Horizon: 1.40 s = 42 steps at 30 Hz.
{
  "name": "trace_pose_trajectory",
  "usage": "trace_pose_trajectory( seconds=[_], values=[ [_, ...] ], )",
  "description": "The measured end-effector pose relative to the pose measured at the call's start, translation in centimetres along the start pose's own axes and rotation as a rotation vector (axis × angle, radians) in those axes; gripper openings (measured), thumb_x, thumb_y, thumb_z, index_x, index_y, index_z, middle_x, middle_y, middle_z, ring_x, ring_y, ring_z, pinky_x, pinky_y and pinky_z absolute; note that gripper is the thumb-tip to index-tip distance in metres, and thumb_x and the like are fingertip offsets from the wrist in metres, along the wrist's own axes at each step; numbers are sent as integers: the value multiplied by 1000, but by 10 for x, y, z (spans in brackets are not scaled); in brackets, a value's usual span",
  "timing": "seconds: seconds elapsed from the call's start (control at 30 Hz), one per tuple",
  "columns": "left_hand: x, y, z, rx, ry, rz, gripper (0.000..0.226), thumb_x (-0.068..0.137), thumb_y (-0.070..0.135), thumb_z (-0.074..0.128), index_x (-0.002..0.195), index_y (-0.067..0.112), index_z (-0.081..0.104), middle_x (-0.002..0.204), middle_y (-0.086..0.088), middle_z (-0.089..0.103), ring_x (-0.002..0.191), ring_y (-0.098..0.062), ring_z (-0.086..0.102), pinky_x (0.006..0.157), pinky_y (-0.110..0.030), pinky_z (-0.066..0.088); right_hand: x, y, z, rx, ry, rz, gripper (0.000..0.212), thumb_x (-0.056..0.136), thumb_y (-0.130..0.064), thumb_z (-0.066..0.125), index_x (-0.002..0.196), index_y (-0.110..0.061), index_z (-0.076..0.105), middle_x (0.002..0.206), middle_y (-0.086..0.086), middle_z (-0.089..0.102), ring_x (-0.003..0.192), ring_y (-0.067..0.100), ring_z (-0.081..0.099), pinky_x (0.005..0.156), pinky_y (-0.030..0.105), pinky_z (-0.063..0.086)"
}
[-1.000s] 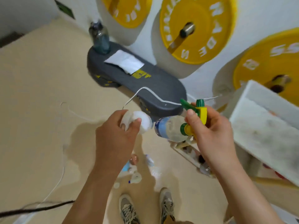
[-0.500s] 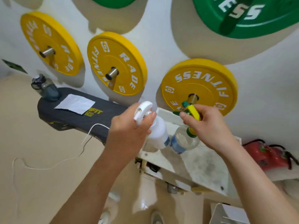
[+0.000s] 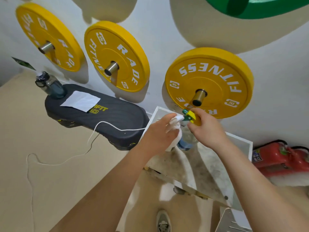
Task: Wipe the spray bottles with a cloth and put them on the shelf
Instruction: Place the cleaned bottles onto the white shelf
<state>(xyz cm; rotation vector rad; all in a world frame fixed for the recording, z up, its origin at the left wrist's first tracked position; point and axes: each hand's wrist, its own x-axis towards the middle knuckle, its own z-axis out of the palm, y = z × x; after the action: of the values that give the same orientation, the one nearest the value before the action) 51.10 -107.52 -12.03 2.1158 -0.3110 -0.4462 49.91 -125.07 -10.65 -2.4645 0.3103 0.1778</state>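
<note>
Bottles first: with your left grip (image 3: 160, 133) clamped on the white spray bottle (image 3: 175, 137) and your right grip (image 3: 206, 130) clamped on the yellow-triggered clear spray bottle (image 3: 187, 140), both over the marble shelf (image 3: 202, 166) toward its back edge, lower them upright, bases flat, before letting go.

Marble-top shelf (image 3: 209, 164); white spray bottle (image 3: 174, 138) and clear spray bottle (image 3: 187, 139) over it, contact unclear. Dark board (image 3: 108, 124) carries cloth (image 3: 81, 101), water bottle (image 3: 51, 86).

Clear plastic spray bottle (image 3: 187, 138), opaque white bottle (image 3: 174, 140), smooth marbled shelf (image 3: 200, 166).
</note>
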Motion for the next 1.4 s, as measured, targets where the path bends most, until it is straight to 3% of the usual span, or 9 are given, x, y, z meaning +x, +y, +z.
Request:
trace_pose_trajectory(
  seconds=[0.1, 0.27, 0.5, 0.73, 0.87, 1.0, 1.13, 1.27, 1.4],
  values=[
    [-20, -13, -23, -24, 1, -69, 50, 94, 24, 62, 139, 38, 46, 129, 4, 58, 105, -17, 62, 87, -28, 52, -6, -20, 6, -187, 144, -106, 61, 84, -18, 64, 142, -20, 46, 136, 11, 55, 125, 36, 49, 97, 54, 45],
    [-100, -87, -91, -8, 286, -247, 24, 88, 15, 60, 96, 36, 69, 95, 12, 72, 82, 6, 64, 83, -16, 49, -49, -90, 42, -49, 309, -430, 40, 86, -6, 59, 126, -10, 61, 119, 13, 63, 112, 30, 55, 93, 37, 40],
    [-235, -262, -139, 11, 445, -653, 36, 85, 3, 56, 82, 38, 64, 87, 13, 70, 91, -11, 66, 84, -21, 46, -97, -136, 225, 74, -411, -361, 26, 89, -9, 64, 112, -20, 70, 94, -5, 69, 85, 15, 65, 81, 33, 52],
    [-280, -461, -42, -80, 364, -885, 22, 90, 14, 59, 106, 28, 66, 97, 7, 67, 91, -16, 63, 76, -24, 44, -96, -60, 448, -170, -872, -18, 57, 93, -16, 61, 146, -20, 42, 135, 4, 54, 122, 21, 54, 97, 28, 43],
    [-280, -565, 58, -86, 238, -1002, 37, 93, 30, 60, 129, 28, 52, 121, 2, 59, 108, -17, 58, 91, -28, 45, -83, 3, 567, -245, -899, 67, 72, 86, -18, 64, 151, -19, 33, 121, 3, 55, 105, 23, 59, 91, 35, 51],
    [-262, -661, 137, 25, 191, -1065, 63, 93, 46, 56, 148, 25, 32, 140, -6, 46, 122, -28, 50, 96, -37, 45, -60, 65, 681, -400, -852, -78, 102, 77, -44, 73, 157, -25, 12, 152, 14, 35, 139, 32, 37, 112, 42, 34],
    [-242, -719, 168, 187, 159, -1053, 69, 96, 53, 46, 153, 30, 17, 142, -9, 42, 120, -32, 51, 87, -40, 48, -43, 96, 753, -369, -848, -189, 108, 66, -70, 57, 149, -53, -9, 158, 10, 25, 142, 36, 32, 110, 52, 36],
    [-229, -747, 172, 172, 45, -1002, 62, 97, 51, 43, 151, 30, 20, 106, -7, 62, 97, -29, 62, 69, -34, 45, -34, 103, 783, -511, -874, -368, 95, 91, -17, 57, 148, -58, -6, 140, 9, 39, 112, 34, 52, 85, 42, 51],
    [-227, -748, 171, 91, 113, -1049, 58, 97, 47, 44, 148, 30, 23, 105, -3, 67, 94, -26, 64, 70, -34, 47, -33, 105, 792, -581, -839, -362, 89, 92, -4, 47, 152, -51, 0, 134, 9, 44, 108, 32, 51, 74, 38, 46]
  ],
)
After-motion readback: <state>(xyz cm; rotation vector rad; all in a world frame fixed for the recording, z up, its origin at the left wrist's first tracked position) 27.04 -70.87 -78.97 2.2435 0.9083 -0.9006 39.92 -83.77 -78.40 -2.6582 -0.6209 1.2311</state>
